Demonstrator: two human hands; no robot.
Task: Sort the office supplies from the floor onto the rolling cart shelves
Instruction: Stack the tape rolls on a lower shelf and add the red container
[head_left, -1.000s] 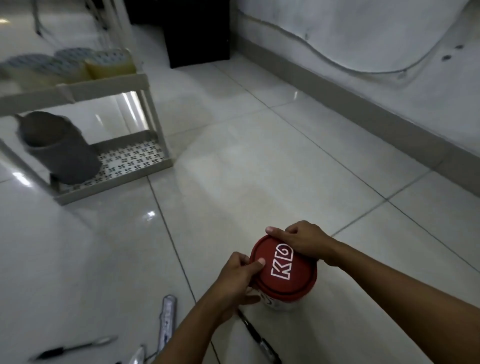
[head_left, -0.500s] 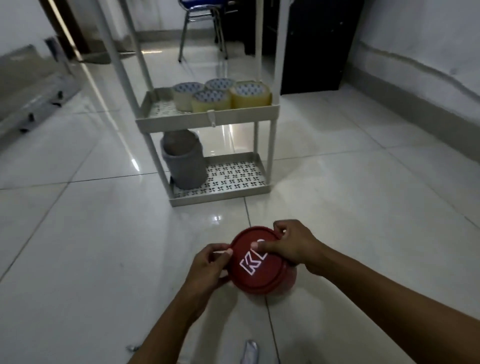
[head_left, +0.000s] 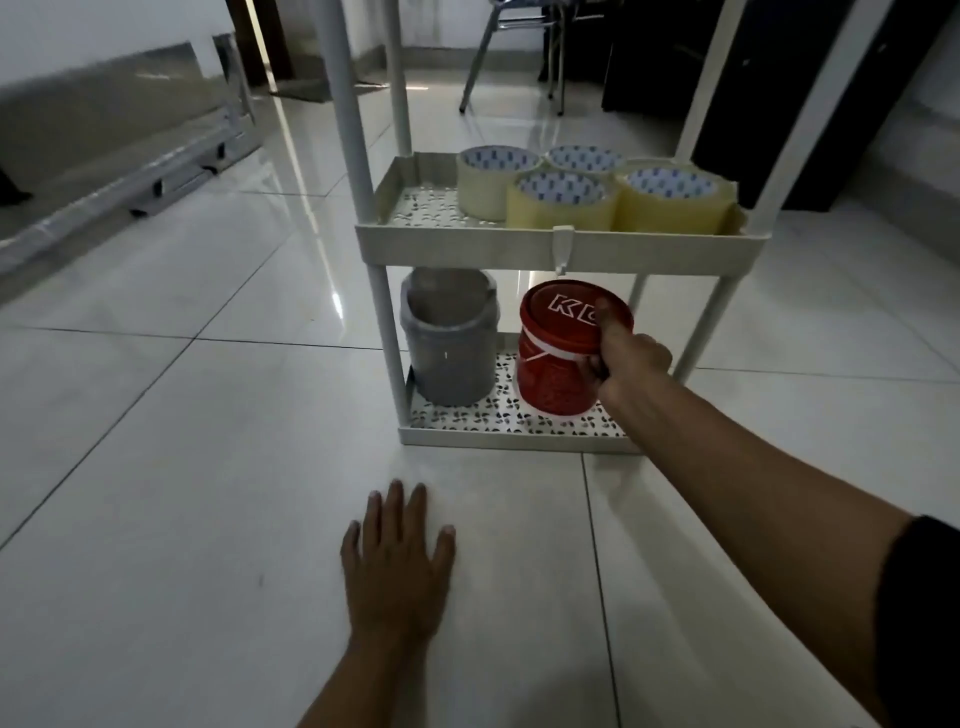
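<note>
A red bucket with a red lid and white letters stands on the bottom shelf of the white rolling cart, right of a grey bin. My right hand grips the bucket's right side, thumb on the lid. My left hand lies flat on the floor tiles in front of the cart, fingers spread, holding nothing. Several rolls of clear tape sit on the shelf above.
A chair's metal legs and dark furniture stand behind the cart. A long metal frame lies along the left wall. Glossy white tiles surround the cart.
The view turned toward the cart. Both hands held the red bucket over the floor; now my right hand has carried it onto the bottom shelf and my left hand has let go and rests on the floor.
</note>
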